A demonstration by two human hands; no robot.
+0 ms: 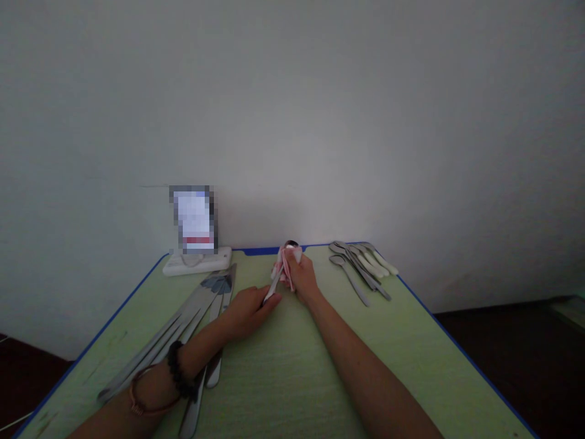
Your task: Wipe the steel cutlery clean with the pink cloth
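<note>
A pale wall (pixel 292 134) rises behind a green, blue-edged table (pixel 283 378), whose far edge sits close against it. Along the table's left edge, long metal utensils (pixel 196 300) lie in a bunch, handles towards the near left corner, with the left forearm crossing above them. That forearm looks the likeliest cause of trouble: if it drops or sweeps sideways, it could knock the handles askew.

The left hand (pixel 249 311) pinches the lower handle of a metal spoon, and the right hand (pixel 301 277) is closed on a cloth wrapped about its upper part. At the far left corner a lit screen (pixel 194 219), too blurred to read, stands at a white base (pixel 198 262); an outward swing of the left hand might tip it.

Near the far right corner lie metal spoons (pixel 359 265) and pale-handled pieces (pixel 387 264), overlapping, with one separate spoon (pixel 351 281) just beside them. Because they overlap, pulling one could drag others towards the right edge.

The pink-and-white cloth (pixel 287 277) is bunched below the bowl of the held spoon (pixel 276 283), before the middle of the far edge. Smooth metal could slip through the cloth if the left fingers loosen or the right hand tugs too hard
</note>
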